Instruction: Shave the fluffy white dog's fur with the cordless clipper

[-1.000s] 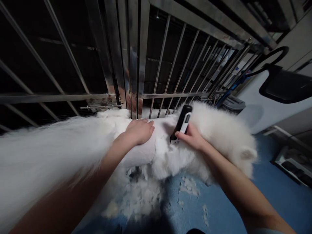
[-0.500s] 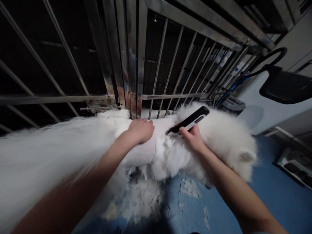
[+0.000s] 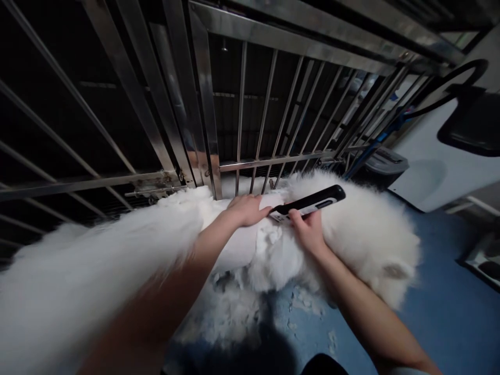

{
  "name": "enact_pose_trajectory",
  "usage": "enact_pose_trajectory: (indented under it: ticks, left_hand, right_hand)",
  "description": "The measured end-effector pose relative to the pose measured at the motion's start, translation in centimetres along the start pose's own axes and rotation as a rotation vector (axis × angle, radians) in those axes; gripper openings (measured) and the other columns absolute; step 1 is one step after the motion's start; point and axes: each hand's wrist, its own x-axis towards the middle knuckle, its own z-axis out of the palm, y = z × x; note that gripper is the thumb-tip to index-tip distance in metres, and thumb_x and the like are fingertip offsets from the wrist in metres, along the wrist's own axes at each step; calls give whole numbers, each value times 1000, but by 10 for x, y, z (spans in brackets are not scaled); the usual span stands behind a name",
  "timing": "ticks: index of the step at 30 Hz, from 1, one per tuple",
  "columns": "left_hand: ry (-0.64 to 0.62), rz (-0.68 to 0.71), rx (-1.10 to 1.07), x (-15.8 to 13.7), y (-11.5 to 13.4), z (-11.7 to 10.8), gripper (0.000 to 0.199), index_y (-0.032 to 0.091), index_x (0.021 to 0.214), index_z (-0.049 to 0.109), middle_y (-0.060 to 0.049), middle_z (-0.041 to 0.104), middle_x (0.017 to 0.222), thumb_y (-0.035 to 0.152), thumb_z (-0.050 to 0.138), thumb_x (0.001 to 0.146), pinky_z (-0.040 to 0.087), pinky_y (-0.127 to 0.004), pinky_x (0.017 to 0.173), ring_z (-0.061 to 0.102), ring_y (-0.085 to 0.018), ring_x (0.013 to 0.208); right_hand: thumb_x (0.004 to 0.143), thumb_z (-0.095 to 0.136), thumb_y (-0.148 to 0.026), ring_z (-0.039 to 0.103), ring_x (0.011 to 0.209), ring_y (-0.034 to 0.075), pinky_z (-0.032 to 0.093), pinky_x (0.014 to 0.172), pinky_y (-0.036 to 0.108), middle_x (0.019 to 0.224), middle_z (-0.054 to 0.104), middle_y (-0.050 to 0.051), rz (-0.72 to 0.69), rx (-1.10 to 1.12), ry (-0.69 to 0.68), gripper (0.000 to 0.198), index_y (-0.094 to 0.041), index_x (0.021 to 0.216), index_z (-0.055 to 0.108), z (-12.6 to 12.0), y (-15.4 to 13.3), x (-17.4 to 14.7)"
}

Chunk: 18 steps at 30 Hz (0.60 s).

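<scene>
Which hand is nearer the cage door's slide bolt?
Left: the left hand lies on the dog's shaved patch, right of the slide bolt; the right hand, gripping the hair clipper, is farther right.

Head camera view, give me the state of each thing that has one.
White dog, shaved midway, fluffy at both ends
Clipper, held; whether running, can't tell
Left hand, laid on the dog's shaved part
Right hand, closed around the clipper
Fur clippings, lying loose on the floor
Cage door, looks shut
Grey-lidded bin, looks closed
</scene>
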Motion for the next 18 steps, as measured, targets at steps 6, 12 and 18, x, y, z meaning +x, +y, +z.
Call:
enact_pose_trajectory:
  ticks: [6, 12, 18]
  left_hand:
    - [-46, -70, -5, -3, -5, -2, 75, 22, 135, 54, -14, 62, 136, 76, 34, 88, 46, -42, 99, 59, -34, 122]
    - [-39, -151, 7, -9, -3, -2, 77, 21, 137, 55, -15, 61, 136, 75, 28, 89, 46, -44, 98, 59, -35, 123]
    - [-43, -219, 19, -11, 1, -2, 80, 22, 142, 52, -14, 60, 139, 77, 33, 87, 45, -43, 100, 57, -34, 126]
  right_hand:
    - [81, 67, -40, 70, 77, 24, 58, 73, 38, 89, 75, 8, -61, -102, -411, 27, -19, 98, 65, 1, 9, -11]
    - [81, 64, -47, 68, 81, 23, 58, 76, 39, 90, 72, 9, -1, 6, 8, 34, -19, 98, 56, 11, 24, -7]
    - [68, 77, -43, 67, 66, 23, 58, 67, 37, 72, 71, 5, -17, 57, -166, 33, -19, 85, 62, 23, 25, -21]
